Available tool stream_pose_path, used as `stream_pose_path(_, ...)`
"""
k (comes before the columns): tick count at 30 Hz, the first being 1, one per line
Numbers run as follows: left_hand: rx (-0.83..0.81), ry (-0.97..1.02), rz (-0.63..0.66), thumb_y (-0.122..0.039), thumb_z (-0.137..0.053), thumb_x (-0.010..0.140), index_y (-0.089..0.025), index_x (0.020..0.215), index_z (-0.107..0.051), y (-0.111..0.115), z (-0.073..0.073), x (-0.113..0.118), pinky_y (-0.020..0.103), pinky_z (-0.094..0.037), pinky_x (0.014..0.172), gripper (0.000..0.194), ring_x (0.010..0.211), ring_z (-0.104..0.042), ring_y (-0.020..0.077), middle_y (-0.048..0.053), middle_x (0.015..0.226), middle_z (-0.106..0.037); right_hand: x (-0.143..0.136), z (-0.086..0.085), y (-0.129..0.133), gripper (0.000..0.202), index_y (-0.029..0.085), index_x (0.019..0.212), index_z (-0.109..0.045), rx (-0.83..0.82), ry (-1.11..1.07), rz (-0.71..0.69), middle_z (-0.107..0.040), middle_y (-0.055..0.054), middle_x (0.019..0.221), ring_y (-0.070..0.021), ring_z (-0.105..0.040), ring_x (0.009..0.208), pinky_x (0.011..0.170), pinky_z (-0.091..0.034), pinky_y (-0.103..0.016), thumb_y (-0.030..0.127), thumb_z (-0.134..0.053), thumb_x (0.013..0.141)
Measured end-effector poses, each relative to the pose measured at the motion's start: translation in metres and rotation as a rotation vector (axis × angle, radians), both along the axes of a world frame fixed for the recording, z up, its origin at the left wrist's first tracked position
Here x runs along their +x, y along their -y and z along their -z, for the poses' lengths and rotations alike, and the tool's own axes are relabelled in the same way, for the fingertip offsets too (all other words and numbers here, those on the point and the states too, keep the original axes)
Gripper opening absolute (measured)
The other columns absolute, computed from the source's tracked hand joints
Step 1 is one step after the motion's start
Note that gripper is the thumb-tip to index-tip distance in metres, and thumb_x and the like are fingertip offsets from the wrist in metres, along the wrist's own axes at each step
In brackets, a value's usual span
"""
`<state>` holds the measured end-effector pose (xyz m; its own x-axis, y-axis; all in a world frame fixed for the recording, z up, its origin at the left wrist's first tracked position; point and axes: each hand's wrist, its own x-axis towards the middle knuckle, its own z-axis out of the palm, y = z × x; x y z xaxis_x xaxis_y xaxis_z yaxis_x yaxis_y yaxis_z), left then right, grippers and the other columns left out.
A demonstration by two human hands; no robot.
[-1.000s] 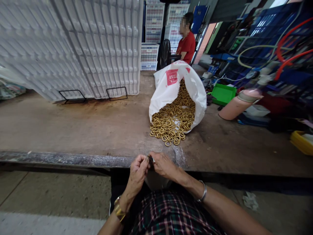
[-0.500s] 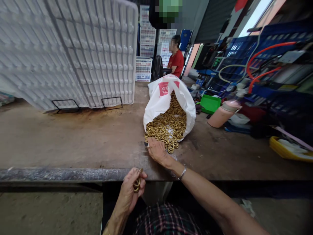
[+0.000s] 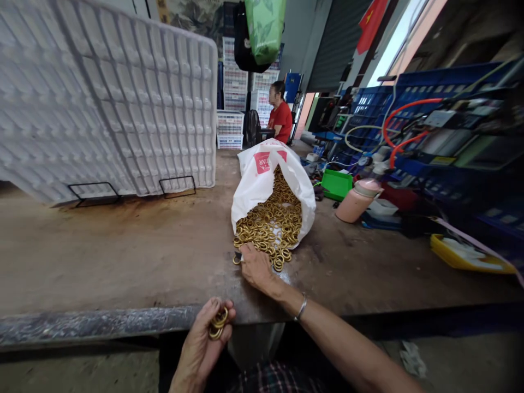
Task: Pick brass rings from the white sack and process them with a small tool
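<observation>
Gripping brass rings (image 3: 218, 323), left hand (image 3: 203, 344) fingers clamped; right hand (image 3: 254, 266) fingers spread on spilled rings (image 3: 268, 226).

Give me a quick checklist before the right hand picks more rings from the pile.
1. Left hand grips a few brass rings: ok.
2. Right hand rests at the near edge of the ring pile: ok.
3. White bag lies open, rings spilling toward the person: ok.
4. Whether the right fingers have closed on a ring: cannot tell.
5. Table around the pile free for the hand: ok.
6. Person in red far from the pile: ok.
</observation>
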<state>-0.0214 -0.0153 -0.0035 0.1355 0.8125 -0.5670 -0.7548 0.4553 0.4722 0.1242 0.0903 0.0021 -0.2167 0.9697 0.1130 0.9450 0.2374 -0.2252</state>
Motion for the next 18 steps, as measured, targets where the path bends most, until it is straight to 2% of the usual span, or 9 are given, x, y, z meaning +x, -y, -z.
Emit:
stream_pose_path(2,0.015,-0.033,0.000,-0.022,-0.076,0.057,-0.016,0.075,-0.054,-0.004,-0.002,0.002,0.017,-0.037,0.044,0.029,0.068,-0.062,0.0150,0.004,0.078,-0.064,0.006,0.000,0.002,0.020,0.019,0.094,-0.052,0.010,-0.144,-0.002,-0.056,-0.006,0.095,-0.0167,-0.054,0.081,0.068,-0.038,-0.026,0.014,-0.041,0.078)
stream_pose_path(5,0.176,-0.179,0.057,-0.032,-0.071,0.064,-0.016,0.070,-0.051,-0.011,-0.004,0.008,0.016,-0.034,0.040,0.027,0.058,-0.057,0.0105,-0.001,0.066,-0.058,0.012,0.001,0.006,0.013,0.018,0.079,-0.052,-0.082,-0.490,-0.018,-0.055,-0.002,0.076,-0.0140,-0.051,0.073,0.067,-0.038,-0.025,0.019,-0.038,0.081)
stream_pose_path(7,0.288,-0.404,0.084,-0.038,-0.063,0.072,-0.017,0.071,-0.049,-0.016,-0.003,0.014,0.016,-0.030,0.036,0.025,0.046,-0.046,0.0073,-0.004,0.056,-0.052,0.014,0.002,0.011,0.014,0.019,0.073,-0.048,-0.251,-0.759,0.006,-0.046,0.004,0.060,-0.0104,-0.045,0.056,0.056,-0.036,-0.023,0.025,-0.038,0.081)
stream_pose_path(9,0.388,-0.668,0.088,-0.037,-0.056,0.077,-0.018,0.079,-0.052,-0.020,0.001,0.020,0.018,-0.030,0.037,0.020,0.041,-0.040,0.0065,-0.006,0.052,-0.048,0.014,0.002,0.018,0.014,0.021,0.071,-0.043,-0.474,-1.002,0.052,-0.033,0.009,0.050,-0.0076,-0.031,0.041,0.042,-0.028,-0.020,0.031,-0.039,0.079)
stream_pose_path(12,0.630,-1.012,0.048,-0.027,-0.052,0.080,-0.018,0.094,-0.055,-0.024,0.010,0.024,0.020,-0.041,0.051,0.017,0.055,-0.049,0.0089,-0.002,0.066,-0.055,0.013,-0.001,0.031,0.016,0.022,0.069,-0.037,-0.763,-1.259,0.101,-0.026,0.013,0.047,-0.0049,-0.018,0.033,0.033,-0.015,-0.019,0.036,-0.045,0.074)
stream_pose_path(15,0.898,-1.225,0.077,-0.019,-0.048,0.081,-0.017,0.100,-0.057,-0.027,0.017,0.024,0.027,-0.045,0.072,0.022,0.077,-0.057,0.0138,0.005,0.088,-0.062,0.014,-0.005,0.038,0.021,0.021,0.067,-0.037,-0.928,-1.414,0.123,-0.032,0.013,0.049,-0.0026,-0.018,0.032,0.031,-0.014,-0.017,0.036,-0.053,0.067)
stream_pose_path(18,1.033,-1.323,0.149,-0.016,-0.044,0.083,-0.017,0.101,-0.058,-0.030,0.016,0.020,0.030,-0.045,0.078,0.023,0.086,-0.058,0.0161,0.007,0.093,-0.064,0.015,-0.006,0.041,0.021,0.020,0.066,-0.038,-1.051,-1.484,0.162,-0.038,0.011,0.051,-0.0013,-0.021,0.032,0.031,-0.016,-0.016,0.032,-0.056,0.065)
